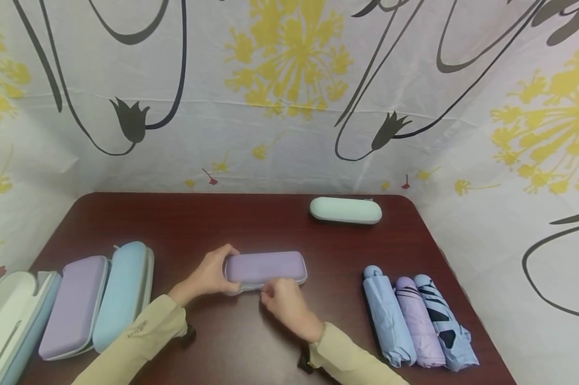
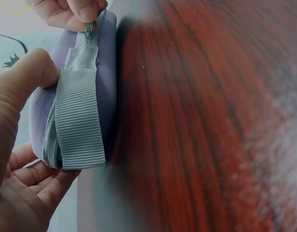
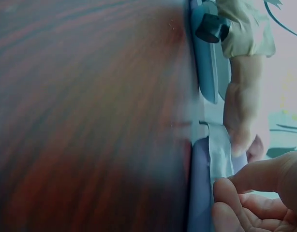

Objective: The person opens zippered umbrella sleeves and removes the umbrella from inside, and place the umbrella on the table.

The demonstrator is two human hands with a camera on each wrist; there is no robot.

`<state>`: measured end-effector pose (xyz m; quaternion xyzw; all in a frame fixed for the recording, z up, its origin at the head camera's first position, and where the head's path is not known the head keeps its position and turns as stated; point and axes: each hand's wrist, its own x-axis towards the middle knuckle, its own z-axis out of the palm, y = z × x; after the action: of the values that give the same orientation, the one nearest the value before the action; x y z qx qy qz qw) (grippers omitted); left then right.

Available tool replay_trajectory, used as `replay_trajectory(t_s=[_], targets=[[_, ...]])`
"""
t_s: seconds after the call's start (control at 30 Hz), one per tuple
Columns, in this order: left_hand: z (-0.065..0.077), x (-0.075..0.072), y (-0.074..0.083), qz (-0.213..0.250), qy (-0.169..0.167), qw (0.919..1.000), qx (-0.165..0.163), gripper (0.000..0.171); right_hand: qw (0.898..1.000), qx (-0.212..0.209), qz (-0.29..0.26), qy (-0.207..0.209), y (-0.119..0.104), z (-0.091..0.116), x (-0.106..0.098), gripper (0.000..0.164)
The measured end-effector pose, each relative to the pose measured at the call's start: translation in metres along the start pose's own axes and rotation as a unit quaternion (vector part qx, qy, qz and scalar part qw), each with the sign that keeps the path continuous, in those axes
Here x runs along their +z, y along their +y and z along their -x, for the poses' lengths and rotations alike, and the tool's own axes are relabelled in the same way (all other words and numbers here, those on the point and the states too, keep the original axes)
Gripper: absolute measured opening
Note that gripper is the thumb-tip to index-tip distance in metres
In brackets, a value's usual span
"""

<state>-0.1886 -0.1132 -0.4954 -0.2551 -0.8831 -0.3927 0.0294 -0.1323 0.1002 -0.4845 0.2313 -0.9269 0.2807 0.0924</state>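
Across a dark red-brown, wood-grained worktop (image 1: 198, 219) with rounded far corners and a soft sheen near its front, a lilac, rounded oblong zip case (image 1: 265, 266) lies near the middle. The left hand (image 1: 212, 271) holds its left end, grip curled round it, thumb on the near side. The right hand (image 1: 289, 303) has its grip pinched at the small metal zip pull (image 2: 89, 31), beside a ribbed grey fabric strap (image 2: 81, 116). Both sleeves are beige.

Creased white sheeting (image 1: 289, 171), printed with yellow dandelion-like bursts and dark grey tulips on curling stems, rises behind the worktop and along both sides. Near the far right corner lies a pale mint, pill-shaped case (image 1: 345, 210). Along the right side, three folded umbrellas (image 1: 389, 318), two light blue and one lilac, lie side by side. On the left are a larger lilac case (image 1: 73, 307), a light blue case (image 1: 120, 294) and a white-lined blue case (image 1: 5, 334) cut off by the picture's edge.
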Motion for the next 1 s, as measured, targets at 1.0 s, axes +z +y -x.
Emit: replay_trajectory(t_s=[1.0], targets=[[-0.001, -0.021, -0.001, 0.08, -0.045, 0.9953, -0.033, 0.063, 0.972, 0.131, -0.167, -0.102, 0.087, -0.021, -0.058, 0.027]])
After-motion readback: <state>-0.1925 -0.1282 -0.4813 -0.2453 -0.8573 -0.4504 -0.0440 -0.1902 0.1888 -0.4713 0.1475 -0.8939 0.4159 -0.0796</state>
